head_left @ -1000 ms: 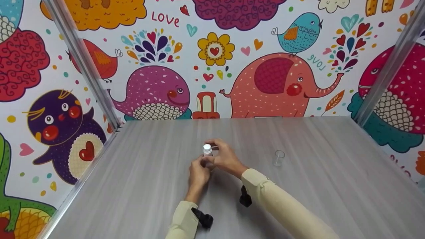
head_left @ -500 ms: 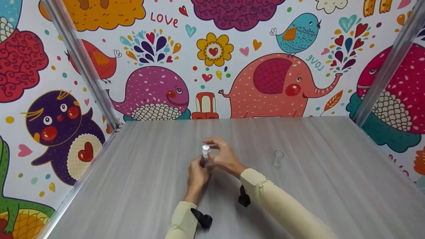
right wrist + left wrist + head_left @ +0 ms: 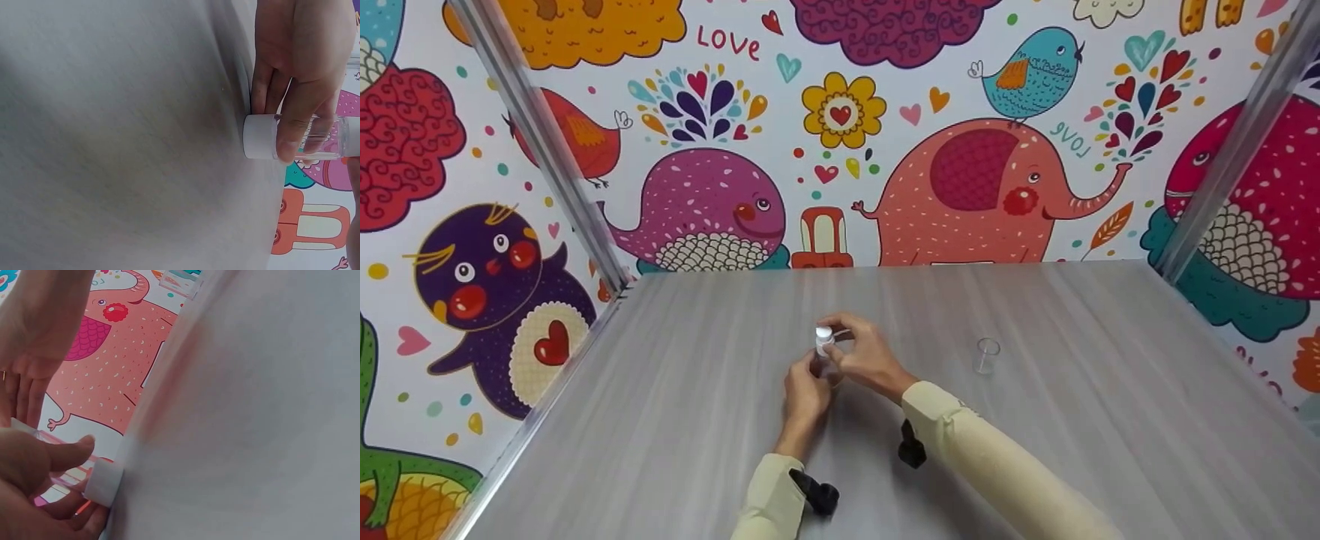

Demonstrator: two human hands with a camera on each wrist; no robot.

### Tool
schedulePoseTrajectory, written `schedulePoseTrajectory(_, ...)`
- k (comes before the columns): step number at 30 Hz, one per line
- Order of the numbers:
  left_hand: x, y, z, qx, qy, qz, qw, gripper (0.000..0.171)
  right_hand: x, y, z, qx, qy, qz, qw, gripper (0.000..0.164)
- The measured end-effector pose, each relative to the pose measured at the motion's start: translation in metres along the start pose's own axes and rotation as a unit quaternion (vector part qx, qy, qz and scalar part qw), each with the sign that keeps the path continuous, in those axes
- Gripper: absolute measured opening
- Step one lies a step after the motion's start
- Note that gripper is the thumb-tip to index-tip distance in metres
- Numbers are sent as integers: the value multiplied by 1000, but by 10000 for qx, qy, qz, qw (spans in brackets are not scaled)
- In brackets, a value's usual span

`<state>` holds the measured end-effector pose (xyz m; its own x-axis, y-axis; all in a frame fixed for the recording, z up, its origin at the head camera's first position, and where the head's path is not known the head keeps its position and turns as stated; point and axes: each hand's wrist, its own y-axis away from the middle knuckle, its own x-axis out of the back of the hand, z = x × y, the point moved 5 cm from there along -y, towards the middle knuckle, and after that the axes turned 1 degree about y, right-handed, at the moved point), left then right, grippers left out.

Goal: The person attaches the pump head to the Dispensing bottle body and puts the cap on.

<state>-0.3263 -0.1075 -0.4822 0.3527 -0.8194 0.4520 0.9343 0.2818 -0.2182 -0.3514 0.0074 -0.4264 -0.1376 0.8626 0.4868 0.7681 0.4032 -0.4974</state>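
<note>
A small bottle, clear in the body with a white top and a white base, stands upright between a person's two hands near the middle of the tabletop. The left hand grips it low down, thumb on one side and fingers curled round the other, just above the base. The right hand comes in from the other side – its thumb lies against the front near the white top, and its forefinger arches behind it, so both hands hold the same bottle. Whether the base touches the tabletop is hard to tell, as the hands cover it in the head view. In the left wrist view the printed wall shows through the clear body

Well apart to the right, a small clear cup stands on the tabletop, its round rim upward. Both arms wear cream sleeves, with a black device below the left wrist and a similar one below the right. Behind, the wall carries bright cartoon prints – a whale, an elephant, birds and a flower – with a metal post at each side
</note>
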Motion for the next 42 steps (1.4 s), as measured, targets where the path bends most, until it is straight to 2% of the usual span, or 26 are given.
schedulePoseTrajectory(9,1,1,1,42,-81,15,10000,20,1,-2,-1,-163,165,-69,9997,28)
schedulePoseTrajectory(16,1,0,1,-98,-126,87,9998,25,1,-3,-1,-181,325,-101,9993,29)
schedulePoseTrajectory(24,1,0,0,69,-59,106,9999,14,1,-2,-2,-287,607,-319,9972,38)
schedulePoseTrajectory(29,1,0,1,113,-30,34,9999,18,4,-1,-5,-333,677,-294,9967,37)
schedulePoseTrajectory(35,1,0,0,141,-47,-89,9999,25,0,0,-7,-313,436,-431,9976,39)
schedulePoseTrajectory(42,1,0,-1,163,-89,-144,9997,25,-4,1,-6,-24,151,-449,9989,38)
